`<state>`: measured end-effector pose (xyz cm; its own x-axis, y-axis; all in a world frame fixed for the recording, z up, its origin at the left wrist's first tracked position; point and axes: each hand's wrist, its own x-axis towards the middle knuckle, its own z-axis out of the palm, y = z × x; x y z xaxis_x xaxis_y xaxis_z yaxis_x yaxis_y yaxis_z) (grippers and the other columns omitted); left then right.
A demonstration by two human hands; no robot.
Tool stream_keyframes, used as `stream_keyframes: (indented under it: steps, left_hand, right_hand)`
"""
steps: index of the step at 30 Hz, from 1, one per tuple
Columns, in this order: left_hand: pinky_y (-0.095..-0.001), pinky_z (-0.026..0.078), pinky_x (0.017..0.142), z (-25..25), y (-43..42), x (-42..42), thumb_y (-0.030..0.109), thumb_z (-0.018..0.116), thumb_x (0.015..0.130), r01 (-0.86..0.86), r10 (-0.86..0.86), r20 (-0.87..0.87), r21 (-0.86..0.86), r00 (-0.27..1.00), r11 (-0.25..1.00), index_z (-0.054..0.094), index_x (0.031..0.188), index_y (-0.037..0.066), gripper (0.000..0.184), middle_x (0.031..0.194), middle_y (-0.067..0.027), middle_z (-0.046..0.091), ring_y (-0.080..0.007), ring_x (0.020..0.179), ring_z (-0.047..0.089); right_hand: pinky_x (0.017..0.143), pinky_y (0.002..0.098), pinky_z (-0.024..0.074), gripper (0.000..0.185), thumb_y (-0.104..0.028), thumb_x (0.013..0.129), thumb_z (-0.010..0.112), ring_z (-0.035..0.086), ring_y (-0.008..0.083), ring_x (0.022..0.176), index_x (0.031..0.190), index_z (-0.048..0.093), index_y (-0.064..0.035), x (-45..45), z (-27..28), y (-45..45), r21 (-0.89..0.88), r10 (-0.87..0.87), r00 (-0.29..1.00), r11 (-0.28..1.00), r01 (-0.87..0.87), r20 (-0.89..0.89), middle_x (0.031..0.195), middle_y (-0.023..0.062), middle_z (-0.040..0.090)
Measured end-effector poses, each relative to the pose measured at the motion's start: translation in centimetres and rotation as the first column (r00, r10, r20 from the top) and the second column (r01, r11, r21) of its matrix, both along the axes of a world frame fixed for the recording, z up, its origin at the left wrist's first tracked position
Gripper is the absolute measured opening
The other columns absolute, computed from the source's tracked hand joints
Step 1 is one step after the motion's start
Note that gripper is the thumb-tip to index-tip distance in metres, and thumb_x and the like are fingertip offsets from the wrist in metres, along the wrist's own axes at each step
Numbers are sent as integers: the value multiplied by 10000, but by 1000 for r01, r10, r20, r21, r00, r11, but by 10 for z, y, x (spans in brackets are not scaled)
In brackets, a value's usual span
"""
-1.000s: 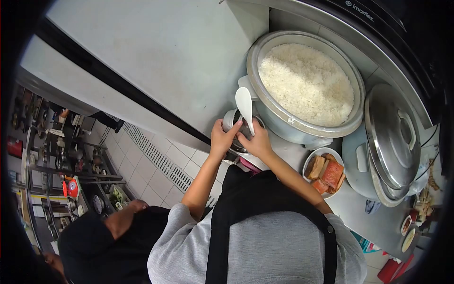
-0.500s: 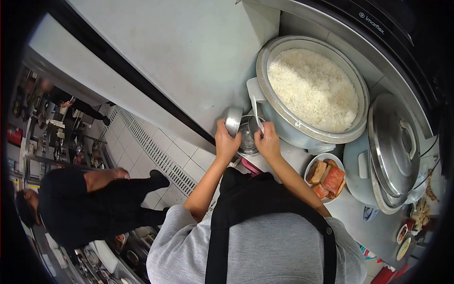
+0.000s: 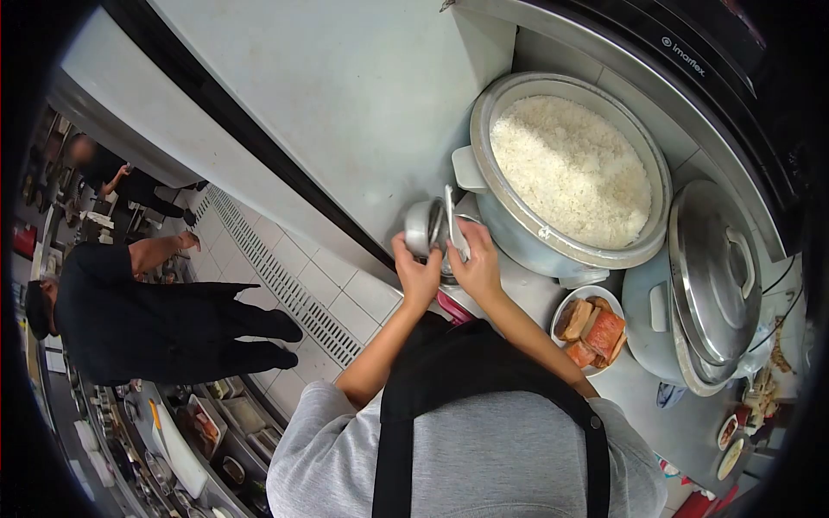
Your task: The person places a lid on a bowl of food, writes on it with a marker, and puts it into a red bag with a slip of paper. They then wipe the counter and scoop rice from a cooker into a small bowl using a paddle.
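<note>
My left hand point(image 3: 418, 276) is wrapped around a small metal cup point(image 3: 419, 228), which is tilted toward the right. What the cup holds is too blurred to tell. A white rice paddle point(image 3: 452, 226) is in the fingers of my right hand point(image 3: 478, 264), its long side close against the cup's mouth. Partly hidden behind my right hand is a metal container point(image 3: 469, 205) on the counter. Just beyond stands a large rice cooker point(image 3: 509, 216) without its lid, filled with white rice point(image 3: 574, 164).
A white bowl point(image 3: 560, 318) with chunks of browned and reddish food stands right of my arm. Beyond it is a second cooker point(image 3: 644, 289) with a metal lid point(image 3: 712, 268) tilted on it. Left are a white cabinet side point(image 3: 319, 104), a floor drain point(image 3: 285, 281) and a person in black point(image 3: 147, 311).
The paddle and my right hand have moved left, bringing the paddle up to the cup. The cup has tipped over toward it. The person in black has shifted, arm now stretched out.
</note>
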<state>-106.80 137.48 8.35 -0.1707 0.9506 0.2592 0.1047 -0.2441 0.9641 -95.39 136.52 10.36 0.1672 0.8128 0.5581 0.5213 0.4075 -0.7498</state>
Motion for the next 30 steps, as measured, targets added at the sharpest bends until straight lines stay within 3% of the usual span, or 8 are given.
stream_keyframes:
  steps: [1,5,7,9,13,15,21,30]
  left_hand:
    - [-267,436,774,1,2,1,3,609,765,34,-5,339,-78,941,996,409,1080,-5,374,971,-116,548,-189,878,563]
    - [-322,420,912,32,-6,1,53,528,853,205,-28,708,-166,706,964,402,1132,12,309,1123,-103,515,-203,1033,528]
    - [-413,344,1007,35,-7,0,452,390,922,277,-186,725,-6,663,961,350,1290,37,557,1305,-115,424,-255,1220,401]
    - [-477,324,1013,53,-12,-6,689,272,831,458,-195,920,18,341,889,312,1340,73,800,1343,-133,382,-286,1265,342]
    - [-543,363,964,92,-9,-3,791,246,744,671,-264,937,43,230,740,280,1362,84,940,1347,-170,360,-363,1252,341]
    - [-591,405,899,99,-3,2,790,266,739,800,-298,952,123,72,587,270,1361,71,950,1345,-201,343,-447,1220,345]
    - [-531,507,795,90,-9,-2,786,293,736,786,-237,966,70,100,614,245,1358,52,963,1322,-218,351,-485,1179,374]
    - [-463,565,673,61,-30,-31,792,286,732,718,-140,961,-79,240,691,290,1342,100,922,1297,-192,390,-476,1130,429]
  right_hand:
    - [741,376,470,391,-105,754,600,587,357,855,1113,527,33,-2,6,2,29,-70,997,997,70,-17,945,226,581]
    - [735,424,468,396,-151,773,579,593,402,842,1123,528,28,3,19,11,-142,-49,998,989,42,-48,898,299,583]
    - [719,448,463,381,-162,782,557,592,423,794,1110,531,33,9,57,8,-463,8,990,884,-72,-140,800,320,582]
    - [717,461,458,368,-136,788,529,584,431,772,1111,524,39,18,81,9,-424,27,996,904,-59,-81,761,302,584]
    - [672,401,477,319,-239,858,528,615,370,727,1084,562,-16,38,121,7,-330,220,968,928,-171,118,801,261,609]
    - [671,437,470,371,-369,881,481,611,361,779,1045,580,-52,66,153,16,-419,55,929,901,111,365,844,221,626]
    - [630,376,513,265,-271,880,462,645,274,758,884,659,-94,225,142,109,0,-227,303,799,601,926,835,117,661]
    - [709,356,509,203,-190,848,495,640,243,851,836,674,-94,272,95,182,-41,10,53,774,632,999,907,78,667]
